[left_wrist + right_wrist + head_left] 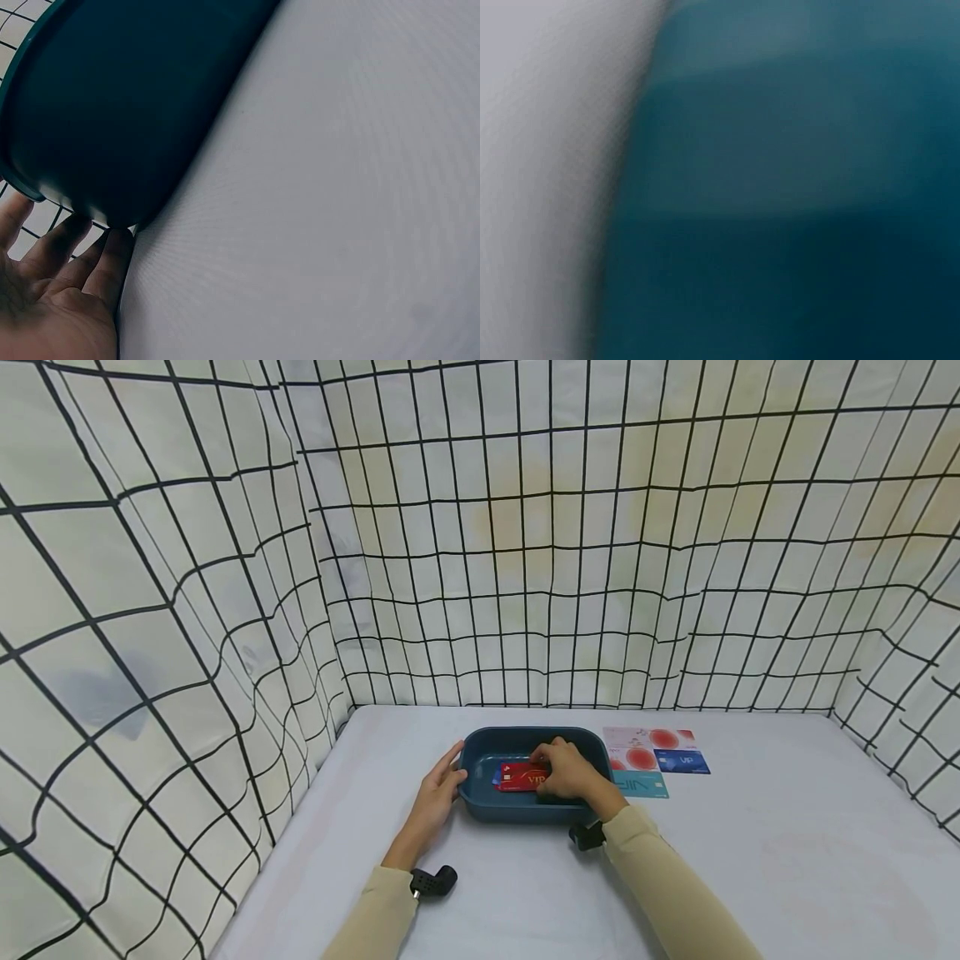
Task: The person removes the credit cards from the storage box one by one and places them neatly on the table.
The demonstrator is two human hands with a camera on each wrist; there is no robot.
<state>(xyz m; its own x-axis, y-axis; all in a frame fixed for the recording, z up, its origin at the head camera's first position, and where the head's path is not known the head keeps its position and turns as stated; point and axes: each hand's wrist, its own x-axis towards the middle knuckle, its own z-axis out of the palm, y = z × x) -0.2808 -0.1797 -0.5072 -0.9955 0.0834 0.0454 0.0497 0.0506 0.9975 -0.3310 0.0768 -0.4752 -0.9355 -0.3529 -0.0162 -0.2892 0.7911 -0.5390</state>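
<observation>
The right hand (566, 771) reaches down into a tub, its thumb and fingers curled and pinching the right-hand end of a red VIP card (516, 777). The card is glossy red with gold-coloured lettering and a small chip mark; it lies flat on the tub floor, just left of the knuckles, its near end hidden by the fingers. A blue card (497, 776) peeks out from beneath its far-left edge. This hand slants in from the lower right, back uppermost, wrist over the near right rim. The right wrist view shows only blurred tub wall and desk.

Around the hand stands the dark blue-green plastic tub (517, 814), oblong with rounded corners. At its opposite end the left hand (433, 791) rests against the outer wall, fingers extended and apart, touching the end near the rim.

Just right of the right hand, beyond the tub, lie pink-and-white cards (632, 759) with red circles, a blue VIP card (681, 762) and a teal VIP card (641, 784), on the white desk (750, 843). Beige sleeves (667, 885) cover both forearms; black netting (551, 545) hangs farthest out.
</observation>
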